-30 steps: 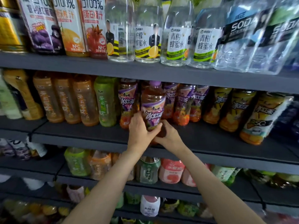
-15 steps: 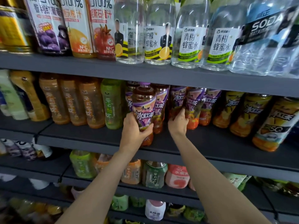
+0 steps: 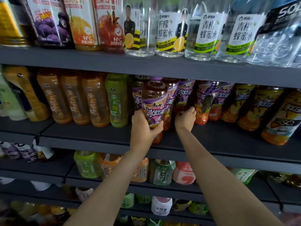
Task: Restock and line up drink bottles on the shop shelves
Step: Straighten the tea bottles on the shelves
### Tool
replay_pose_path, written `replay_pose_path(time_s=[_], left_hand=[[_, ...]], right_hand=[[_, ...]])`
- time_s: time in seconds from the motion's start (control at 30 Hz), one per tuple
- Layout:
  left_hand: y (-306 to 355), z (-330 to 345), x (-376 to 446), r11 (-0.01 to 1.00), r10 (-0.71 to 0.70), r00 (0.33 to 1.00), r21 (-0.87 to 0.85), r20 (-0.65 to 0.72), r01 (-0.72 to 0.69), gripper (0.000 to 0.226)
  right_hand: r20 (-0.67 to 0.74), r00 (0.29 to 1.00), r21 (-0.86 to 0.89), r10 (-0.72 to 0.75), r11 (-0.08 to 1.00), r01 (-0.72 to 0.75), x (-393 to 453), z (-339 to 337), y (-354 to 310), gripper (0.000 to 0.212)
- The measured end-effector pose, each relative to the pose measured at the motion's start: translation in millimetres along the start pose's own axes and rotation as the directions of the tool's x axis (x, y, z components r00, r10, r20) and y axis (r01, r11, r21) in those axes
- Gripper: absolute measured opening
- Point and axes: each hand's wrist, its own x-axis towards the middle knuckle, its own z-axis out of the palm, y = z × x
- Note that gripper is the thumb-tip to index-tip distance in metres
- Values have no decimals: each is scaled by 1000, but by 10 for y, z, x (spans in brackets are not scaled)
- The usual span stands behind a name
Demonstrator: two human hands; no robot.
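A purple-labelled iced tea bottle (image 3: 154,101) stands at the front of the dark middle shelf (image 3: 228,141). My left hand (image 3: 144,128) grips its lower half from the left. To its right, my right hand (image 3: 185,119) curls its fingers round the base of another purple-labelled bottle (image 3: 184,98) deeper in the row. More purple-labelled bottles (image 3: 203,101) stand behind and to the right.
Orange tea bottles (image 3: 71,98) and a green one (image 3: 117,100) stand left of my hands, yellow-labelled bottles (image 3: 257,108) to the right. The top shelf holds juice bottles (image 3: 84,23) and clear water bottles (image 3: 206,33). Lower shelves (image 3: 48,168) carry more drinks.
My left hand carried the front bottle leftwards along the shelf. My right hand let go of it and reached back to a bottle deeper in the row.
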Motion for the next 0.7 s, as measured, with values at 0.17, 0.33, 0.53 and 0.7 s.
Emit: replay_pose_path(time_s=[0.17,0.33,0.53,0.7], left_hand=[[67,43,-46,987,94,996,130,11,-94,58],[289,315,-113,981,154,985,109,74,-161,64],[538,637,-42,999,39,978,13,207,-43,64],[401,694,-207,982,-94,936,185,340,31,73]], right_hand=[[-12,992,73,-123,990,124,-134,-382,312,42],[3,996,120,-84,989,83,-36,-739,604,39],[110,987,160,-119,982,100,-16,-870,689,41],[130,980,102,-148,986,135,-13,-847,716,39]])
